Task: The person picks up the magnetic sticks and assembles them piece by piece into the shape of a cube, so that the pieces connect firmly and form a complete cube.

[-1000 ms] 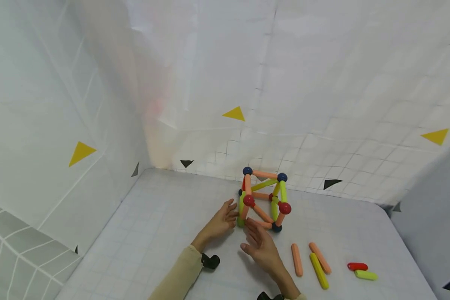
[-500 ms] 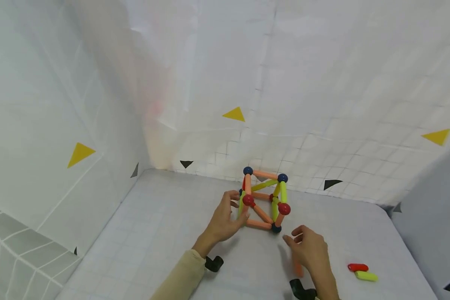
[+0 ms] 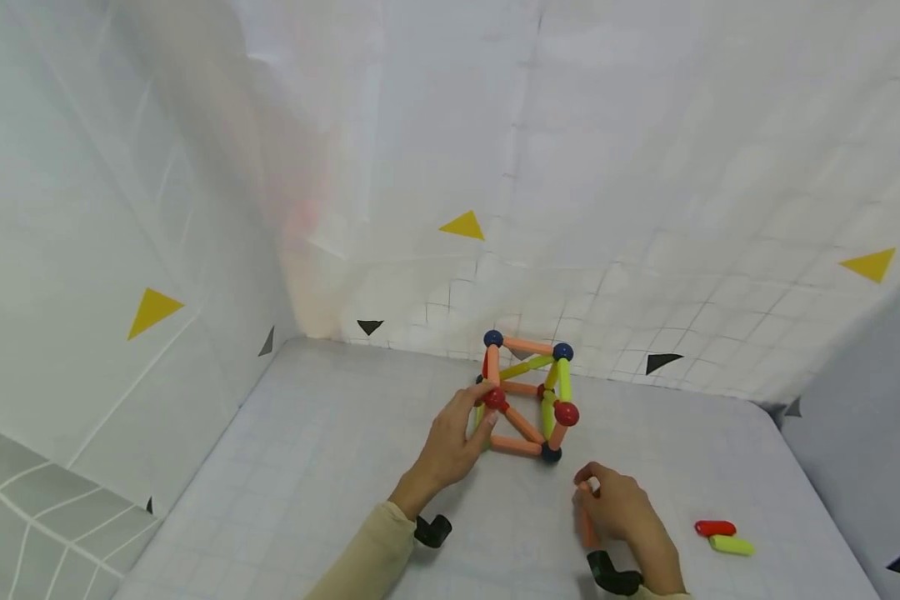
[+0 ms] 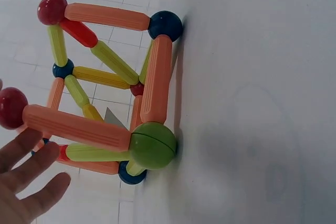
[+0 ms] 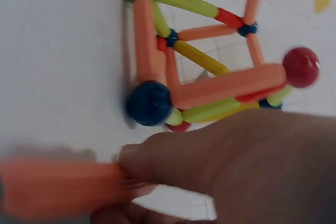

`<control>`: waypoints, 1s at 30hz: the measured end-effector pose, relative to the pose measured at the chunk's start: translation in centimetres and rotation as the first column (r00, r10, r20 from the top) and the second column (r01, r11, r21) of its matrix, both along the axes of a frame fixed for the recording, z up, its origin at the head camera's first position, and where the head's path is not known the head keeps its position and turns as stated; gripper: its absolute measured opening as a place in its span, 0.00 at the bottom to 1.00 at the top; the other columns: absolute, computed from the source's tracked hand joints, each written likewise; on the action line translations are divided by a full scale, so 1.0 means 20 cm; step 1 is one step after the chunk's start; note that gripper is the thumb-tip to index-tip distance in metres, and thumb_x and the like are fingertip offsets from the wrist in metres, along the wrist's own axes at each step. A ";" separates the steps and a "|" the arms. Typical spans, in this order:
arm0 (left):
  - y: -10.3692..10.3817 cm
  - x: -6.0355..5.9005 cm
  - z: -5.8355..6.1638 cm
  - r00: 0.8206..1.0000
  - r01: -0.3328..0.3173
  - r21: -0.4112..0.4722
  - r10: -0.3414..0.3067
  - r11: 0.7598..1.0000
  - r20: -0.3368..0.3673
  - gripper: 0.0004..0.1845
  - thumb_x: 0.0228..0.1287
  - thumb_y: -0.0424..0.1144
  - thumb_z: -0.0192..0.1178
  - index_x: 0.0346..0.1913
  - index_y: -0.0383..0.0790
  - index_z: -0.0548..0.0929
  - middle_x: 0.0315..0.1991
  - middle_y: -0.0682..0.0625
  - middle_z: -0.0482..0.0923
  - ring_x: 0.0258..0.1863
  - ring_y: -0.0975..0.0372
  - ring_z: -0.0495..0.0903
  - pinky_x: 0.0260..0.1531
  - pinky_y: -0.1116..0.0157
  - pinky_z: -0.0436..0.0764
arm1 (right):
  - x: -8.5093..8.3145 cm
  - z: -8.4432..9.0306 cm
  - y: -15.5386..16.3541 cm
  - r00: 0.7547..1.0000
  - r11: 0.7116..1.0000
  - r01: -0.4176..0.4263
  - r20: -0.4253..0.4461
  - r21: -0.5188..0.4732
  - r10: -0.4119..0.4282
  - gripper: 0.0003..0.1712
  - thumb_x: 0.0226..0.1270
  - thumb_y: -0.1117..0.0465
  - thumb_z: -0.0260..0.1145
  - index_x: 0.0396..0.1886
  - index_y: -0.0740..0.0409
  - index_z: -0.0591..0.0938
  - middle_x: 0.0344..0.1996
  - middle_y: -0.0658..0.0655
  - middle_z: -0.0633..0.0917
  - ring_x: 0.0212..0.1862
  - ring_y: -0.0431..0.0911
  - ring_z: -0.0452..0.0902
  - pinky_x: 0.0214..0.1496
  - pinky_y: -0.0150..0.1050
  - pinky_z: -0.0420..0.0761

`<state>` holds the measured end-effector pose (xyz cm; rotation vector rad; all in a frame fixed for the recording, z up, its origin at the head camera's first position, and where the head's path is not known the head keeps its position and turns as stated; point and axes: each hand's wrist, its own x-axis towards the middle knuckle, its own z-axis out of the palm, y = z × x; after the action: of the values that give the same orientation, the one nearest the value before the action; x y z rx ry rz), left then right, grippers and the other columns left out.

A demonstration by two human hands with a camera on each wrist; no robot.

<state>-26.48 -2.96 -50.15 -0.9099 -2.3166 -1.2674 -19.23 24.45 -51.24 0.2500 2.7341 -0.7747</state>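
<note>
A cube-like frame (image 3: 515,447) of orange, yellow, lime and red sticks with ball joints stands on the table. My left hand (image 3: 444,442) pinches the red ball (image 3: 495,399) at its upper front-left corner, index finger above and thumb below. In the left wrist view, that red ball (image 4: 11,107) sits above a green ball (image 4: 153,146) at the frame's base. To the frame's right, my right hand (image 3: 624,510) pinches an orange stick (image 3: 587,527) between thumb and fingers. The stick (image 5: 58,188) looks blurred in the right wrist view, apart from the frame's blue ball (image 5: 149,103).
A short red stick (image 3: 715,528) and a lime stick (image 3: 731,546) lie on the table to the right. Behind the frame rises a white sheeted wall (image 3: 450,275) with yellow and black triangles. Each wrist bears a black device (image 3: 432,531).
My left hand has moved up from the frame's lower left to the red ball. My right hand has left the frame, gone right and taken hold of an orange stick; it hides the neighbouring sticks.
</note>
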 end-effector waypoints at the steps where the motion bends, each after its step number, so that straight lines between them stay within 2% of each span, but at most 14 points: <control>1: 0.00 -0.01 0.00 1.000 0.013 0.010 -0.013 1.000 -0.001 0.26 0.80 0.38 0.59 0.76 0.42 0.71 0.63 0.47 0.81 0.61 0.56 0.82 0.61 0.53 0.83 | 0.00 0.01 0.01 1.000 1.000 -0.008 -0.017 -0.020 0.007 0.13 0.77 0.57 0.65 0.55 0.57 0.84 0.31 0.54 0.83 0.31 0.47 0.76 0.32 0.41 0.74; 3: 0.00 -0.02 0.01 0.999 0.039 0.020 -0.039 0.999 0.005 0.26 0.80 0.37 0.59 0.77 0.41 0.70 0.64 0.46 0.81 0.62 0.56 0.81 0.62 0.52 0.83 | 0.00 0.03 0.05 0.999 0.997 -0.010 -0.046 -0.079 0.006 0.14 0.78 0.56 0.65 0.55 0.58 0.84 0.34 0.53 0.85 0.33 0.47 0.77 0.35 0.41 0.77; 7: 0.00 -0.03 0.01 0.996 0.070 0.021 -0.071 0.997 0.058 0.26 0.82 0.39 0.58 0.78 0.44 0.70 0.63 0.47 0.81 0.61 0.57 0.81 0.56 0.56 0.84 | 0.02 0.09 0.15 0.991 0.983 0.009 -0.129 -0.181 -0.033 0.18 0.76 0.51 0.70 0.53 0.60 0.83 0.40 0.53 0.89 0.40 0.45 0.82 0.40 0.42 0.83; 11: 0.00 -0.04 0.00 0.993 0.075 0.049 -0.079 0.996 0.093 0.25 0.82 0.41 0.58 0.76 0.46 0.71 0.63 0.49 0.81 0.60 0.58 0.82 0.51 0.62 0.82 | 0.07 0.14 0.25 0.965 0.940 0.040 -0.229 -0.338 -0.124 0.24 0.74 0.45 0.72 0.54 0.61 0.83 0.41 0.52 0.91 0.42 0.46 0.85 0.43 0.38 0.83; 13: -0.01 -0.05 0.00 0.992 0.077 0.074 -0.084 0.994 0.095 0.24 0.81 0.39 0.59 0.75 0.45 0.72 0.63 0.49 0.82 0.59 0.57 0.82 0.50 0.62 0.83 | 0.09 0.15 0.28 0.929 0.874 0.051 -0.299 -0.483 -0.219 0.24 0.73 0.49 0.74 0.54 0.64 0.82 0.41 0.50 0.92 0.41 0.44 0.86 0.44 0.34 0.84; 15: -0.01 -0.05 -0.01 0.992 0.076 0.091 -0.085 0.993 0.097 0.24 0.80 0.38 0.60 0.74 0.45 0.73 0.62 0.49 0.82 0.58 0.57 0.83 0.50 0.59 0.84 | 0.09 0.17 0.27 0.867 0.782 0.021 -0.378 -0.624 -0.325 0.20 0.72 0.58 0.75 0.53 0.68 0.82 0.41 0.47 0.93 0.42 0.40 0.86 0.45 0.31 0.85; 16: -0.01 -0.05 -0.01 0.992 0.077 0.098 -0.086 0.992 0.096 0.24 0.80 0.38 0.60 0.74 0.45 0.73 0.62 0.49 0.82 0.58 0.56 0.83 0.50 0.56 0.85 | 0.09 0.18 0.25 0.826 0.751 -0.001 -0.424 -0.660 -0.371 0.19 0.70 0.62 0.75 0.53 0.69 0.81 0.41 0.44 0.93 0.42 0.39 0.85 0.44 0.29 0.84; 18: -0.01 -0.06 -0.01 0.991 0.077 0.111 -0.088 0.991 0.100 0.23 0.80 0.38 0.60 0.73 0.45 0.73 0.61 0.49 0.83 0.57 0.56 0.83 0.49 0.51 0.86 | 0.08 0.20 0.20 0.750 0.729 -0.032 -0.499 -0.684 -0.434 0.19 0.68 0.68 0.76 0.55 0.68 0.81 0.44 0.41 0.92 0.44 0.38 0.84 0.45 0.26 0.83; 20: -0.01 -0.07 -0.02 0.990 0.076 0.123 -0.089 0.989 0.110 0.22 0.80 0.37 0.60 0.72 0.45 0.74 0.60 0.49 0.83 0.57 0.56 0.83 0.49 0.47 0.86 | 0.05 0.21 0.13 0.688 0.772 -0.020 -0.569 -0.635 -0.450 0.20 0.68 0.68 0.75 0.59 0.62 0.83 0.47 0.40 0.91 0.47 0.37 0.81 0.47 0.25 0.79; 21: 0.00 -0.07 -0.02 0.989 0.075 0.131 -0.091 0.989 0.116 0.22 0.80 0.37 0.60 0.71 0.45 0.74 0.60 0.48 0.83 0.57 0.56 0.83 0.49 0.45 0.86 | 0.04 0.21 0.09 0.664 0.811 0.002 -0.605 -0.586 -0.439 0.20 0.70 0.66 0.75 0.60 0.58 0.85 0.48 0.41 0.90 0.49 0.36 0.79 0.48 0.26 0.77; 22: 0.00 -0.07 -0.02 0.989 0.074 0.136 -0.090 0.988 0.118 0.21 0.79 0.37 0.61 0.71 0.45 0.74 0.59 0.48 0.83 0.56 0.56 0.83 0.49 0.45 0.86 | 0.03 0.21 0.06 0.644 0.850 0.029 -0.640 -0.527 -0.419 0.20 0.70 0.65 0.75 0.60 0.55 0.86 0.49 0.43 0.90 0.50 0.37 0.77 0.50 0.29 0.75; 24: 0.00 -0.08 -0.02 0.989 0.071 0.147 -0.089 0.987 0.121 0.21 0.79 0.36 0.61 0.70 0.44 0.74 0.59 0.48 0.83 0.56 0.56 0.84 0.49 0.45 0.86 | 0.00 0.21 -0.02 0.615 0.901 0.047 -0.698 -0.431 -0.366 0.19 0.70 0.64 0.75 0.59 0.52 0.87 0.50 0.49 0.90 0.52 0.38 0.73 0.53 0.36 0.71; 27: 0.01 -0.08 -0.02 0.990 0.065 0.165 -0.085 0.984 0.116 0.20 0.79 0.35 0.61 0.68 0.44 0.75 0.57 0.48 0.84 0.54 0.56 0.84 0.49 0.51 0.87 | -0.04 0.20 -0.11 0.563 0.937 0.004 -0.773 -0.349 -0.291 0.17 0.68 0.67 0.76 0.55 0.56 0.89 0.50 0.59 0.90 0.54 0.44 0.70 0.55 0.46 0.66; 30: 0.02 -0.08 -0.02 0.988 0.071 0.185 -0.094 0.980 0.121 0.19 0.79 0.36 0.60 0.68 0.44 0.75 0.56 0.48 0.84 0.54 0.57 0.84 0.49 0.59 0.87 | -0.09 0.19 -0.18 0.485 0.953 -0.075 -0.846 -0.293 -0.222 0.15 0.64 0.68 0.78 0.51 0.61 0.89 0.51 0.64 0.89 0.55 0.53 0.69 0.54 0.52 0.63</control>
<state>-28.05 -2.51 -50.54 -0.8944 -2.2329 -1.5854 -21.08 20.94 -47.46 -0.1761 3.4575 -1.7291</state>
